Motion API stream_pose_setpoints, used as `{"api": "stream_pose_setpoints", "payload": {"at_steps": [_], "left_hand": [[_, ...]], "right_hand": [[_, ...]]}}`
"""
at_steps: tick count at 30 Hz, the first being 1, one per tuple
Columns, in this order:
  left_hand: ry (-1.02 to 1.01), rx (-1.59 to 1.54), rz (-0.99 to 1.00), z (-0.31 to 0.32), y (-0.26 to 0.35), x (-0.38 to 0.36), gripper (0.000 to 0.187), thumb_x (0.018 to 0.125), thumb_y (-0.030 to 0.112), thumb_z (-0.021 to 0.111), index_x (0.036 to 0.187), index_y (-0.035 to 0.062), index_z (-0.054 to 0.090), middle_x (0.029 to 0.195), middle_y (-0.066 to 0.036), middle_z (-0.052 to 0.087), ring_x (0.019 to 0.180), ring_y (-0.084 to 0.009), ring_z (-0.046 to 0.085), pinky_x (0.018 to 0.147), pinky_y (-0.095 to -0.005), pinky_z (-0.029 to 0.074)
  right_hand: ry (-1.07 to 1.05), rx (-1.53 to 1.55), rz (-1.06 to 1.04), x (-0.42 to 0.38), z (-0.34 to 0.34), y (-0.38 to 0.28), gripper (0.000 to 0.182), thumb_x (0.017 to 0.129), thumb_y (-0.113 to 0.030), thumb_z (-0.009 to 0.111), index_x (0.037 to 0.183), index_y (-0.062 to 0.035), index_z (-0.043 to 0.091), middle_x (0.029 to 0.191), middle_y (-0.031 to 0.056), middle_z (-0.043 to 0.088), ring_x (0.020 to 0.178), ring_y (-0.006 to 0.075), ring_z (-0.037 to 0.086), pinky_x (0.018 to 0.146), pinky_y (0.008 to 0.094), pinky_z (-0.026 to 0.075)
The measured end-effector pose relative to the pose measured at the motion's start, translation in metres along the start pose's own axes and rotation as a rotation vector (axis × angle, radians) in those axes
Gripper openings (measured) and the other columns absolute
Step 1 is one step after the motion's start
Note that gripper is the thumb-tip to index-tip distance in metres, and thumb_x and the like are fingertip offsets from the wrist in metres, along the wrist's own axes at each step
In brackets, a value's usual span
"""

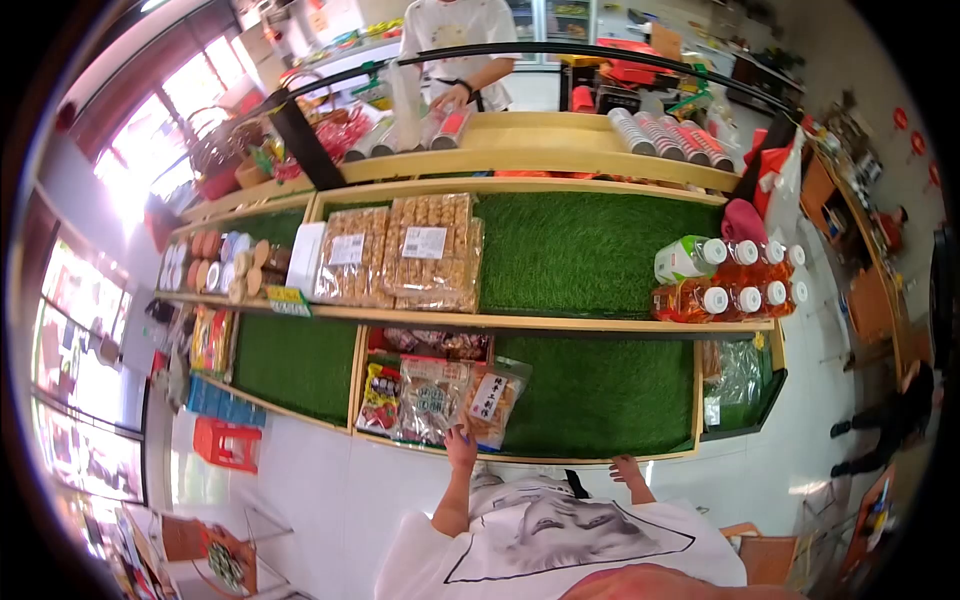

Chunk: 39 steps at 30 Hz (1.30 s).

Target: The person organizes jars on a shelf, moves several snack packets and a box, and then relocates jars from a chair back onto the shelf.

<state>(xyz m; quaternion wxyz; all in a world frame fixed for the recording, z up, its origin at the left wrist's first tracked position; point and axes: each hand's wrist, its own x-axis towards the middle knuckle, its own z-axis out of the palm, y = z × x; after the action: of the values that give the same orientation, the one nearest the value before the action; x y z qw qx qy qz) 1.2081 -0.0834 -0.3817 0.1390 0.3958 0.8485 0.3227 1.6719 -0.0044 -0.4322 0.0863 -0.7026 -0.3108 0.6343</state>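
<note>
My left hand (461,446) is at the front edge of the lower shelf, fingers stretched toward a clear snack bag (432,397) with dark print. Its fingertips overlap the bag's lower corner. Right beside it leans another snack bag (490,396) with a white label, and to the left stands a yellow, black and red packet (380,395). Behind these sits a red box (425,343) of dark wrapped goods. Farther right, my right hand (627,468) is just below the shelf's wooden front edge, fingers apart and holding nothing.
The upper shelf holds flat packs of brown snacks (428,240), jars (205,262) and white-capped bottles (730,298), all on green turf (570,245). A person (460,40) stands behind the rack, one hand by tubes. A red stool (226,440) is on the floor at left.
</note>
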Motion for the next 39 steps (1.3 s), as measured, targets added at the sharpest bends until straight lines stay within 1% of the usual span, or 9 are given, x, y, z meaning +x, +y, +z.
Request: {"api": "stream_pose_setpoints", "payload": {"at_steps": [10, 13, 14, 23, 25, 27, 30, 32, 39], "left_hand": [[-0.311, 0.077, -0.072, 0.007, -0.03, 0.072, 0.047, 0.085, 0.03, 0.057, 0.123, 0.0021, 0.048, 0.123, -0.023, 0.049, 0.119, -0.043, 0.042, 0.101, -0.0524, 0.034], [-0.672, 0.117, 0.209, 0.051, -0.097, 0.098, 0.045, 0.086, 0.031, 0.055, 0.122, 0.0032, 0.05, 0.124, -0.024, 0.049, 0.12, -0.0423, 0.042, 0.099, -0.0543, 0.035], [-0.54, 0.01, -0.009, 0.044, -0.087, 0.092, 0.041, 0.086, 0.032, 0.055, 0.117, 0.004, 0.055, 0.12, -0.023, 0.051, 0.12, -0.0406, 0.043, 0.097, -0.0549, 0.037], [-0.487, 0.171, 0.147, 0.045, -0.094, 0.095, 0.055, 0.087, 0.046, 0.057, 0.121, 0.0027, 0.053, 0.122, -0.019, 0.05, 0.112, -0.0377, 0.047, 0.088, -0.0531, 0.044], [-0.466, 0.199, 0.112, 0.049, -0.092, 0.095, 0.059, 0.086, 0.051, 0.057, 0.122, 0.0044, 0.051, 0.126, -0.018, 0.047, 0.113, -0.0383, 0.045, 0.088, -0.0546, 0.042], [-0.47, 0.164, 0.086, 0.05, -0.09, 0.096, 0.061, 0.086, 0.052, 0.056, 0.124, 0.0052, 0.049, 0.127, -0.016, 0.045, 0.114, -0.0378, 0.045, 0.088, -0.0555, 0.042], [-0.444, 0.204, -0.054, 0.035, -0.07, 0.1, 0.061, 0.087, 0.052, 0.055, 0.127, 0.0068, 0.046, 0.125, -0.015, 0.046, 0.115, -0.0358, 0.044, 0.087, -0.055, 0.041], [-0.442, 0.23, 0.003, 0.033, -0.062, 0.1, 0.061, 0.087, 0.052, 0.055, 0.128, 0.0076, 0.046, 0.123, -0.015, 0.046, 0.115, -0.0358, 0.045, 0.088, -0.0549, 0.041], [-0.573, 0.003, -0.168, 0.038, -0.05, 0.109, 0.061, 0.089, 0.047, 0.059, 0.126, -0.0005, 0.049, 0.124, -0.019, 0.053, 0.104, -0.035, 0.057, 0.085, -0.0459, 0.047]], "right_hand": [[0.137, -0.047, 0.085, -0.048, 0.111, 0.044, 0.042, 0.084, -0.037, 0.063, 0.113, -0.0075, 0.059, 0.091, 0.0113, 0.068, 0.07, 0.0223, 0.067, 0.06, 0.0375, 0.056], [0.122, -0.161, 0.071, -0.069, 0.147, 0.035, 0.044, 0.082, -0.042, 0.064, 0.112, -0.0107, 0.06, 0.089, 0.0088, 0.068, 0.069, 0.0201, 0.067, 0.06, 0.036, 0.056], [0.121, -0.126, 0.087, -0.078, 0.162, 0.032, 0.045, 0.082, -0.043, 0.063, 0.112, -0.0106, 0.06, 0.09, 0.0087, 0.068, 0.07, 0.0203, 0.067, 0.06, 0.0359, 0.056], [-0.106, -0.36, -0.06, -0.025, 0.251, -0.057, 0.062, 0.084, -0.058, 0.054, 0.117, -0.0058, 0.059, 0.098, 0.0127, 0.068, 0.074, 0.0255, 0.067, 0.068, 0.0372, 0.056], [0.305, -0.114, -0.299, -0.002, 0.306, -0.056, 0.062, 0.086, -0.055, 0.054, 0.114, -0.0012, 0.061, 0.11, 0.0191, 0.063, 0.101, 0.0326, 0.06, 0.089, 0.0461, 0.048], [0.254, -0.062, -0.225, -0.027, 0.331, -0.101, 0.069, 0.083, -0.057, 0.056, 0.121, 0.0, 0.055, 0.129, 0.0228, 0.051, 0.119, 0.0359, 0.049, 0.1, 0.0453, 0.04], [-0.188, 0.059, -0.265, 0.018, 0.356, -0.111, 0.081, 0.076, -0.06, 0.063, 0.126, 0.0022, 0.049, 0.129, 0.0241, 0.048, 0.118, 0.0382, 0.049, 0.096, 0.0441, 0.043], [0.212, -0.128, -0.098, 0.002, 0.373, -0.126, 0.089, 0.071, -0.063, 0.065, 0.126, 0.0051, 0.048, 0.116, 0.0237, 0.059, 0.119, 0.0367, 0.047, 0.092, 0.0434, 0.046], [-0.003, 0.142, -0.262, -0.001, 0.347, -0.124, 0.078, 0.068, -0.054, 0.074, 0.115, 0.0039, 0.053, 0.119, 0.0255, 0.056, 0.111, 0.0357, 0.056, 0.087, 0.0413, 0.048]]}}
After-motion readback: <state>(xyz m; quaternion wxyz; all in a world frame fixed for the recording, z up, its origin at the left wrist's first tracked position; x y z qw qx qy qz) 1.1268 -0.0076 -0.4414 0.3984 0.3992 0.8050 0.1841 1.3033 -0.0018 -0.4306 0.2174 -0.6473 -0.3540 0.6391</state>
